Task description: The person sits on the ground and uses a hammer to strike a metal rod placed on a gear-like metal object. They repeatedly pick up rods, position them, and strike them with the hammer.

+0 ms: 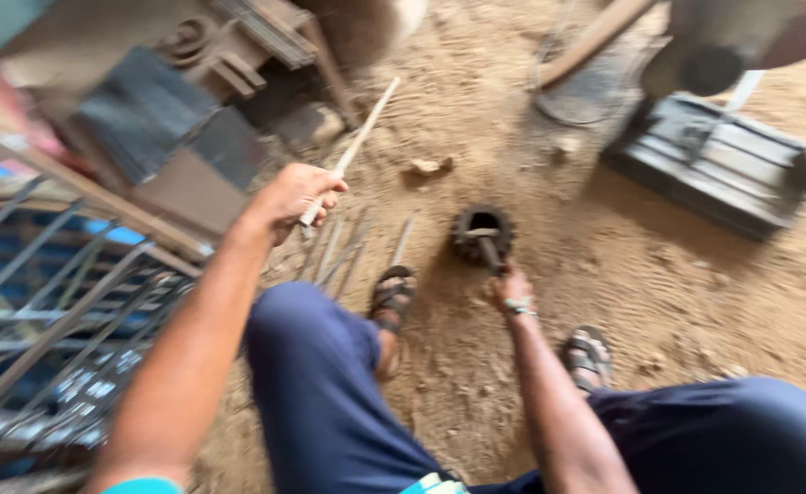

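— What fills the frame?

— A sandy workshop floor (659,293), seen from above by a person sitting low with knees apart. A metal grille (46,311) lies at nine o'clock, dark blocks (147,119) at eleven, and a ribbed metal base (723,165) at two. All sit at the edges, which leaves bare sand between the feet as working room.

— And nearer the middle?

— A loose row of thin rods (334,252) lies on the sand just beside the left foot, within the left arm's reach, apparently as stock to draw from. A sandal (392,295) is at six o'clock of them, a second sandal (588,352) at four o'clock of the frame.

— The hands?

— The left hand (295,194) is closed round one rod (353,151), lifted clear of the row and slanting up toward one o'clock. The right hand (511,288) is closed on a short dark handle (488,253), its far end resting in the toothed ring (482,234), which sits in the sand at centre, at twelve o'clock of that hand. The grip seems to steady it; blur hides exactly how they meet.
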